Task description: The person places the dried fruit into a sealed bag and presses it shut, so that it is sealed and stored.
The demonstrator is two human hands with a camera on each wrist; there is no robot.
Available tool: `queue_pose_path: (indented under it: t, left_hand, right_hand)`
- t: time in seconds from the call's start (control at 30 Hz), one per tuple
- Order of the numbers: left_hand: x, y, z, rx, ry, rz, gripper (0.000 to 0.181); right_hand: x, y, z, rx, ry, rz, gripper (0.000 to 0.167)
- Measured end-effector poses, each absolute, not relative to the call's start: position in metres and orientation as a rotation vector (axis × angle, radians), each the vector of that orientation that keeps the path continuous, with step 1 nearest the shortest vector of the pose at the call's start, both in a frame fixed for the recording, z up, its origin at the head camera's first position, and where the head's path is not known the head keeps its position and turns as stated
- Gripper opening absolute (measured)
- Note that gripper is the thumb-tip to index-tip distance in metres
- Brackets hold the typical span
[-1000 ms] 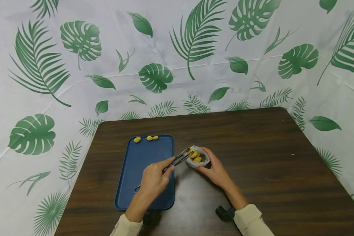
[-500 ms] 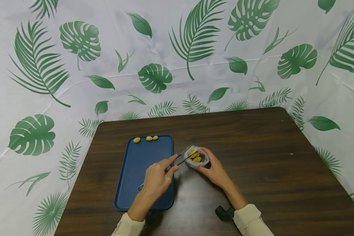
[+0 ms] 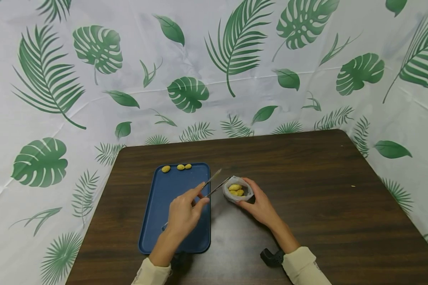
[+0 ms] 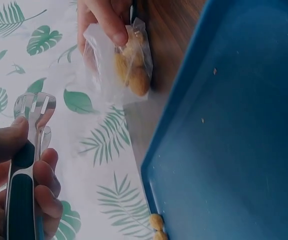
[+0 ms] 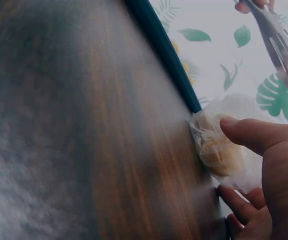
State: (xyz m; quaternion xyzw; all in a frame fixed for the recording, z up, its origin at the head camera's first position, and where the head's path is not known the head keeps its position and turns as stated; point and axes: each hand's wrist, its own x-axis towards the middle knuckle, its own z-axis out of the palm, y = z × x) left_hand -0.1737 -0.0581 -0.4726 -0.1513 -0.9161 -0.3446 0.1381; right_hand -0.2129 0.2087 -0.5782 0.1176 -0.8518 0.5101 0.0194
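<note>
My left hand (image 3: 185, 213) holds metal tongs (image 4: 36, 115) with dark green handle grips, over the right side of the blue tray (image 3: 176, 194). The tongs' arms are spread and nothing is between their tips, which point toward the bag. My right hand (image 3: 258, 206) grips a clear plastic bag (image 4: 101, 70) around its side, thumb and fingers on opposite faces. Several small yellow oval pieces (image 3: 235, 187), of a kind I cannot tell, lie inside its upright, open mouth. Three similar yellow pieces (image 3: 180, 167) sit along the tray's far edge.
The dark wooden table (image 3: 306, 170) extends to the right, with a tiny pale crumb (image 3: 353, 186) on it. A black wrist device (image 3: 272, 257) is by the right cuff. Leaf-printed cloth (image 3: 185, 59) hangs behind the table. Small crumbs (image 4: 215, 71) dot the tray.
The tongs have spread and drawn back left, out of the bag's mouth, leaving the yellow pieces inside. My right hand and the bag have stayed in place.
</note>
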Motion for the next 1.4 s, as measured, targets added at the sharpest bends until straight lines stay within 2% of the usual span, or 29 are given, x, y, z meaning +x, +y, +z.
queue_pose_path:
  t: [1.4]
  left_hand:
    - [-0.191,-0.108,-0.482,-0.028,-2.764,-0.95,0.048]
  right_hand:
    - [-0.211,0.209,-0.576,0.366,-2.655,1.58,0.077]
